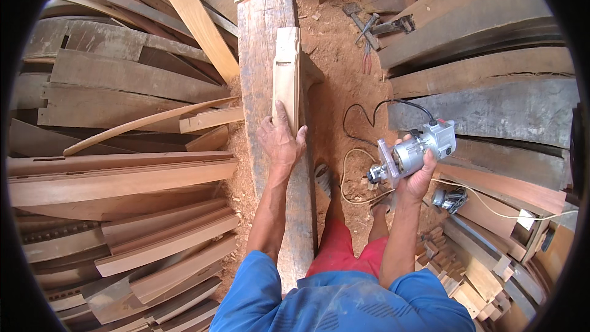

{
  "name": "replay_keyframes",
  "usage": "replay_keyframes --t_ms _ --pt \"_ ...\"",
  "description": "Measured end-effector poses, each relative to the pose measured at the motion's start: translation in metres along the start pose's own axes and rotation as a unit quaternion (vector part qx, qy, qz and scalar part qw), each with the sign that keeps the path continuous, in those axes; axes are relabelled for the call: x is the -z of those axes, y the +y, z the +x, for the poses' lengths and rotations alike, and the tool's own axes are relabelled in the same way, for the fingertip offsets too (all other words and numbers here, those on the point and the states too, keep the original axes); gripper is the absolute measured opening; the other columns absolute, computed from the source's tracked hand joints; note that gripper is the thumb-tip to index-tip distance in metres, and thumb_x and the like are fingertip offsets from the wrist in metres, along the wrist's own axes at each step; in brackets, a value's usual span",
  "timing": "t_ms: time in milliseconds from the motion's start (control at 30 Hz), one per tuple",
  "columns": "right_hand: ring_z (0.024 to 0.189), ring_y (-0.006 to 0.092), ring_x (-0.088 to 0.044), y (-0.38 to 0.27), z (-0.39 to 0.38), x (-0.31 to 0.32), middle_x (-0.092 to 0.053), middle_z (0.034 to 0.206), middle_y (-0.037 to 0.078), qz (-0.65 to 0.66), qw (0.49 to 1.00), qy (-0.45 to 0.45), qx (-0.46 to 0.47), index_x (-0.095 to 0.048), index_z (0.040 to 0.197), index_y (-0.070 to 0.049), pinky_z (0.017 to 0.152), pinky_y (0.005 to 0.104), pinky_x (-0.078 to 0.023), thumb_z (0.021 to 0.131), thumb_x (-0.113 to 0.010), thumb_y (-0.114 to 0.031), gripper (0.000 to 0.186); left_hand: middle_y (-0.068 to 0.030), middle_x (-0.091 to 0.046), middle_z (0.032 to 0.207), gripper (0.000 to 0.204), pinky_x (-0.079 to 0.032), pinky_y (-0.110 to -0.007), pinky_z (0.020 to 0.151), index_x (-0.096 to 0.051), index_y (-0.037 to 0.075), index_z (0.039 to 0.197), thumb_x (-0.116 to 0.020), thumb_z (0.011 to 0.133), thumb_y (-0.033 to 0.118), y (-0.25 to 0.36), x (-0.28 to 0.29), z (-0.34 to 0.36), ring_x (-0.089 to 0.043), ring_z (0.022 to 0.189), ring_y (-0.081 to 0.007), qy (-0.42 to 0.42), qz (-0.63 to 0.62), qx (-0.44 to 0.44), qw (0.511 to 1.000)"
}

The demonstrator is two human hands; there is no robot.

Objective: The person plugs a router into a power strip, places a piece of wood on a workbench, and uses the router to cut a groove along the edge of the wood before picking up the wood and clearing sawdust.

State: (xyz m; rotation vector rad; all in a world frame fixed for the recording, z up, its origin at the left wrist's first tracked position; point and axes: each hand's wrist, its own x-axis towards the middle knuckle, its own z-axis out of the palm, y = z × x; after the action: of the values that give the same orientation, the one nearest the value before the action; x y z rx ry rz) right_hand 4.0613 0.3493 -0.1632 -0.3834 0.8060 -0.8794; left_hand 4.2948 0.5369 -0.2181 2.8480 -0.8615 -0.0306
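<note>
A pale wooden piece (286, 64) with a slot and shaped end lies along a weathered wooden beam (260, 37). My left hand (280, 141) grips its near end, thumb and fingers on either side. My right hand (418, 175) is closed round a silver electric router (416, 154) with a clear base plate, held to the right of the beam. The router is tilted nearly sideways, its bit end pointing left, and a black cord (401, 101) runs from its top.
Stacked boards (123, 83) line the left and right sides. Hammers (362, 27) and red-handled pliers (367, 58) lie on the sawdust-covered ground (335, 80) beyond. A second power tool (450, 200) sits at right, beside a pale cable. My feet are beside the beam.
</note>
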Motion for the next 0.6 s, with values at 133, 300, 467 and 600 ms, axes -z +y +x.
replay_keyframes --t_ms 133,300,467,600 --pt "0.104 0.0317 -0.070 0.004 0.008 0.004 -0.069 0.118 0.016 -0.004 1.000 -0.024 0.001 -0.050 0.135 -0.005 0.084 0.0463 -0.063 0.091 -0.071 -0.041 0.060 -0.0321 -0.054 0.114 0.101 -0.046 -0.050 0.088 -0.031 0.011 0.162 -0.083 0.081 0.040 -0.001 -0.007 0.024 -0.055 0.102 -0.0426 0.000 -0.046 -0.014 0.999" --pt "0.104 0.0308 -0.070 0.017 0.027 -0.013 -0.068 0.116 0.017 -0.034 0.998 -0.048 0.003 -0.053 0.132 0.003 0.084 0.0443 -0.063 0.088 -0.073 -0.038 0.063 -0.0229 -0.052 0.099 0.087 -0.045 -0.047 0.078 -0.036 0.010 0.160 -0.074 0.090 0.044 0.007 -0.019 0.101 -0.052 0.091 -0.0338 0.017 -0.104 -0.024 0.994" --pt "0.089 0.0256 -0.074 0.037 0.055 -0.061 -0.068 0.102 0.014 -0.110 0.988 -0.083 0.064 -0.057 0.123 0.005 0.081 0.0389 -0.066 0.083 -0.072 -0.025 0.053 -0.0122 -0.048 0.085 0.070 -0.041 -0.040 0.065 -0.040 0.018 0.160 -0.061 0.101 0.049 0.009 -0.027 0.173 -0.045 0.075 -0.0219 -0.015 -0.045 -0.033 0.998" --pt "0.091 0.0195 -0.070 0.060 0.074 -0.100 -0.065 0.106 0.008 -0.170 0.968 -0.131 0.132 -0.058 0.124 0.000 0.085 0.0376 -0.060 0.082 -0.076 -0.019 0.050 -0.0149 -0.064 0.080 0.074 -0.047 -0.036 0.061 -0.027 0.025 0.165 -0.057 0.103 0.053 -0.016 -0.026 0.214 -0.055 0.066 -0.0210 -0.153 -0.102 -0.012 0.983"
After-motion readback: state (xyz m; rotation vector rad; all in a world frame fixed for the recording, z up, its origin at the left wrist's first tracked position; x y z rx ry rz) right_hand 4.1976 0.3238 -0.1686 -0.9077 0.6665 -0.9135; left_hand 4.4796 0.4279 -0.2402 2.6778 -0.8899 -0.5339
